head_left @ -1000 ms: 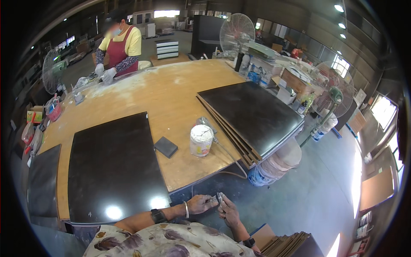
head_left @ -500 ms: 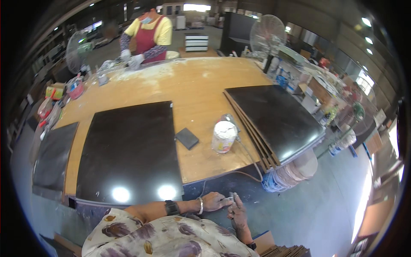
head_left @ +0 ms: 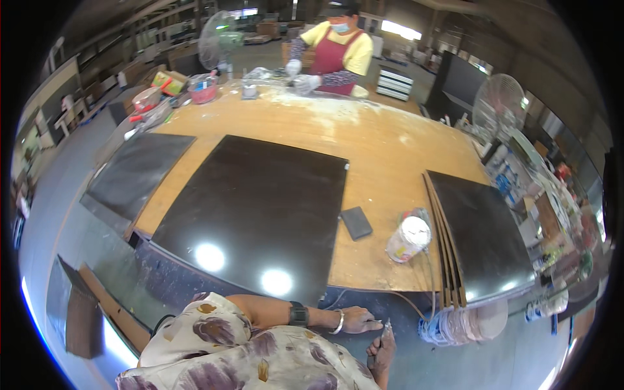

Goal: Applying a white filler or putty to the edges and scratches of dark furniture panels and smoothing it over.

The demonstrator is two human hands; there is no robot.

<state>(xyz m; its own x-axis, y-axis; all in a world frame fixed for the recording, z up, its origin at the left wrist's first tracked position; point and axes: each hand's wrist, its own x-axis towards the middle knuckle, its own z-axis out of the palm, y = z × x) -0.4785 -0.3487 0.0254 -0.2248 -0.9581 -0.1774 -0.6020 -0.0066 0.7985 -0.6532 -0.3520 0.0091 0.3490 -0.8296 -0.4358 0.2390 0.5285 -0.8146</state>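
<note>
Beyond the table's near edge, close to my body, are both my hands. My left hand [head_left: 359,320], with a watch [head_left: 298,314] and a bracelet on that arm, has its fingers pressed together and pointing right; whether anything is in them is hidden. Just beside it, my right hand [head_left: 382,351] is closed with fingers upward, around a small, thin, greyish piece [head_left: 389,323] too small to identify. A large dark glossy panel [head_left: 260,208] lies on the table in front of me. To its right are a dark rectangular block [head_left: 356,223] and a white-topped tub [head_left: 409,239].
More dark panels lie at the left [head_left: 140,175] and in a stack at the right [head_left: 481,234] of the wooden table [head_left: 390,162]. A gloved co-worker [head_left: 335,55] stands at the far side. Stacked buckets [head_left: 458,325] stand below the right edge; a hose [head_left: 429,279] hangs near the tub.
My view has turned left, so the table and panels sit further right in the picture. My hands, touching before, now show a small gap between them.
</note>
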